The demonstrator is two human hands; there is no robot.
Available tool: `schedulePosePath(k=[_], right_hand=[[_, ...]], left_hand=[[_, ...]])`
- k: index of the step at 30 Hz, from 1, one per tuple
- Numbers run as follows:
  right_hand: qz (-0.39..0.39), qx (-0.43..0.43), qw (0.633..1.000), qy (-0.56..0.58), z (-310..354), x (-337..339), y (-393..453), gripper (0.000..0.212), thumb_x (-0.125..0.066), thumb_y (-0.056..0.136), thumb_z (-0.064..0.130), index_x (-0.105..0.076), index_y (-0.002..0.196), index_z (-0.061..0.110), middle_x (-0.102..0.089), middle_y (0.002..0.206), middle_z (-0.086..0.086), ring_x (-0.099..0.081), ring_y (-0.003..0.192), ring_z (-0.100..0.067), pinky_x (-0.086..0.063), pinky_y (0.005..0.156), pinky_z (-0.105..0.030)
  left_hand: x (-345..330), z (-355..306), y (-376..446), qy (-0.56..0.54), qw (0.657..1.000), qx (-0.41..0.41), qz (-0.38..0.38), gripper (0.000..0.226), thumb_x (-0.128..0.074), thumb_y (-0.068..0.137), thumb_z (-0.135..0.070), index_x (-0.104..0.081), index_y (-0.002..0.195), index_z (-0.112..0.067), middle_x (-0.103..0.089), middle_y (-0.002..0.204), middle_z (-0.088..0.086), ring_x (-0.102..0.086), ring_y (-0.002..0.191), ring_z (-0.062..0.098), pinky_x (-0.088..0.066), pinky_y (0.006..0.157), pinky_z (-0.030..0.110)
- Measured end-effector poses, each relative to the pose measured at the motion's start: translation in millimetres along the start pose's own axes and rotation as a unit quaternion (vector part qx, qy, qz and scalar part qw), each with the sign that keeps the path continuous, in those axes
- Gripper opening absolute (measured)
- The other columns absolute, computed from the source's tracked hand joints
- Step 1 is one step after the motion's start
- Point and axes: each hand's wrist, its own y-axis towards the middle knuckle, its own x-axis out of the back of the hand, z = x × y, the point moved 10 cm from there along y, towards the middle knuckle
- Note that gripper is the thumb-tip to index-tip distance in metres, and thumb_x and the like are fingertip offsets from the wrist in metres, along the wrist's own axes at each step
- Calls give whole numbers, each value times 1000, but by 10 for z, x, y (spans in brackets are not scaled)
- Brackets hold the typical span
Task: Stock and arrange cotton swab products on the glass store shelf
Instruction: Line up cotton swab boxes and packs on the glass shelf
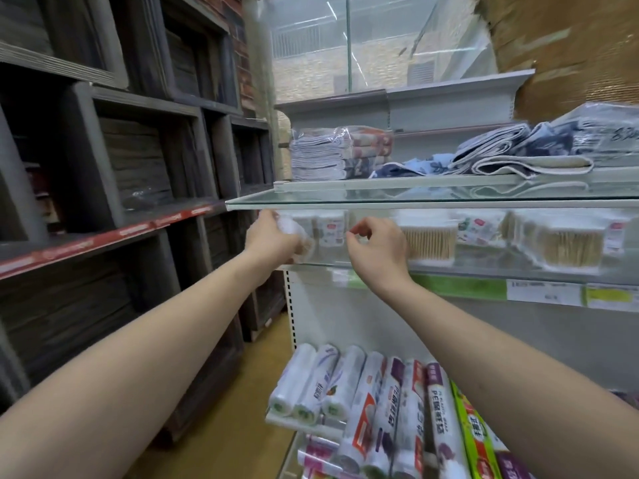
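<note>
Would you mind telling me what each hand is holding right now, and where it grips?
The left hand grips a swab pack by its left end, on the shelf. The right hand holds nothing, fingers loosely curled.

Glass shelf [415, 203] smooth, glossy; swab packs [428, 236] clear shiny plastic, wooden sticks; folded towels [518, 160] soft matt cloth; bag rolls [345, 385] glossy plastic.

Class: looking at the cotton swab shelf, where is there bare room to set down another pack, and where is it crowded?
Bare glass shows on the cotton swab shelf along its front edge, before the swab boxes. The left end is crowded: left hand grips a pack, right hand beside it.
</note>
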Motion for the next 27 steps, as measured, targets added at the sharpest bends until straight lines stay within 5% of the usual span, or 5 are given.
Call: schedulePosePath(k=[2,7,12,18,27], right_hand=[[14,0,1000,8,8,-161,93,6,-64,88,26,-67,86,22,-66,97,-7,-58,94,-25,-42,77,-33],[17,-32,998,48,1,-466,173,6,-64,88,28,-69,90,24,-67,97,-5,-60,92,-24,-47,82,-35],[26,-44,998,37,7,-736,160,12,-63,88,28,-71,95,23,-67,99,-3,-59,94,-22,-40,78,-30],[6,-73,997,15,73,-917,167,14,-61,87,26,-72,96,23,-67,104,-3,-58,97,-21,-33,77,-26],[-17,-80,997,-13,177,-1014,149,13,-62,86,25,-72,94,22,-68,100,-2,-56,91,-19,-33,75,-25]], left_hand=[[122,95,114,-11,1000,14,-11,62,-80,73,-9,-47,124,-20,-58,110,4,-68,86,25,-57,61,30],[320,322,323,60,997,26,-40,78,-84,63,-26,-51,134,-22,-59,121,4,-61,107,29,-57,91,45],[376,543,519,33,998,19,-45,84,-87,68,-37,-47,141,-21,-57,122,0,-63,107,25,-58,90,45],[398,720,674,-4,1000,-3,-16,66,-89,66,-51,-52,113,-24,-62,106,-6,-65,99,17,-59,88,42],[448,740,725,-39,998,-25,48,103,-89,43,-68,-50,126,-22,-61,121,-3,-65,107,18,-60,87,43]])
